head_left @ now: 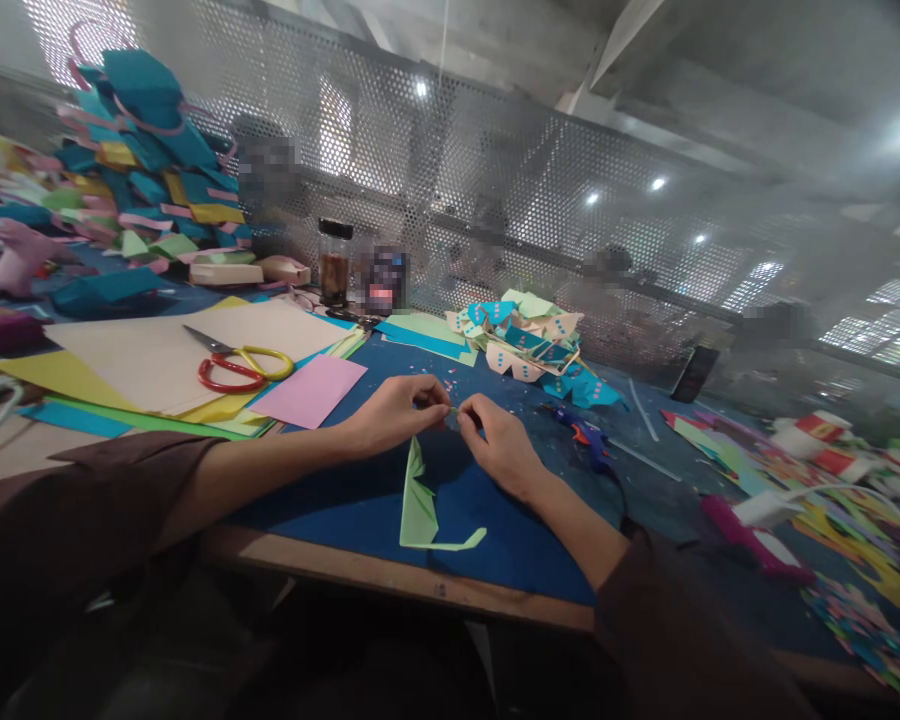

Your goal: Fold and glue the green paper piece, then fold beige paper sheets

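Our left hand [394,412] and right hand [499,440] meet fingertip to fingertip, both pinching a tiny scrap [454,411]. The green folded paper [420,512] lies on the blue table [322,520], on our side of the fingers — long axis running away from us, its narrow tip just beside the left hand, the nearer one.
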Demonstrator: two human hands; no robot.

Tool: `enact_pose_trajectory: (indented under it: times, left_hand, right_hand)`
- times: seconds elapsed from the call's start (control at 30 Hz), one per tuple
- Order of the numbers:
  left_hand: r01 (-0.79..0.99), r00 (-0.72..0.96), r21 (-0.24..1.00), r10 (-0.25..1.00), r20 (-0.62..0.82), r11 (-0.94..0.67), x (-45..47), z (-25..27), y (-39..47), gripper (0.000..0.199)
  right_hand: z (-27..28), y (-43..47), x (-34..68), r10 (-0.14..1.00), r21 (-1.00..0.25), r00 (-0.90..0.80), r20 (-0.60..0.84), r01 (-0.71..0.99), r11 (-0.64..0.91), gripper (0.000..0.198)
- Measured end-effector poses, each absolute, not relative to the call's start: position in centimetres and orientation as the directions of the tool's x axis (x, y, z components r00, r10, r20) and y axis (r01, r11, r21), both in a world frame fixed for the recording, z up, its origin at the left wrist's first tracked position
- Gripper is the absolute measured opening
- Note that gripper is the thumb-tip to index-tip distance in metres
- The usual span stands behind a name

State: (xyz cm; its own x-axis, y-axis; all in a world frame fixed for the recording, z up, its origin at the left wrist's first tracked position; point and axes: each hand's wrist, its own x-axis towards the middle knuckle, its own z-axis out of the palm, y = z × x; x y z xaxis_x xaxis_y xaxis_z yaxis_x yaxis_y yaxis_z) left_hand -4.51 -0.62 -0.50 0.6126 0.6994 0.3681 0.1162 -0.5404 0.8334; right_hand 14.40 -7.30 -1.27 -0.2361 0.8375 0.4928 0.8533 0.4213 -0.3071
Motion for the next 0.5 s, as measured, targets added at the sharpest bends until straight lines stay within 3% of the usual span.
enact_pose_trajectory:
  times: [0.2,0.5]
  left_hand:
    - [0.141,0.615,0.809,0.691,0.38,-0.57,-4.6,-0.5,-0.5,0.006]
    - [0.151,0.577,0.818,0.722,0.382,-0.555,-4.7,-0.5,-0.2,0.01]
  right_hand:
    - [-1.6,-7.0,14.7,0.853,-0.351,-0.22,0.474,0.84,0.413,0.016]
    - [-1.3,-6.6,15.4,0.888,-0.574,-0.044,0.458,0.748,0.333,0.026]
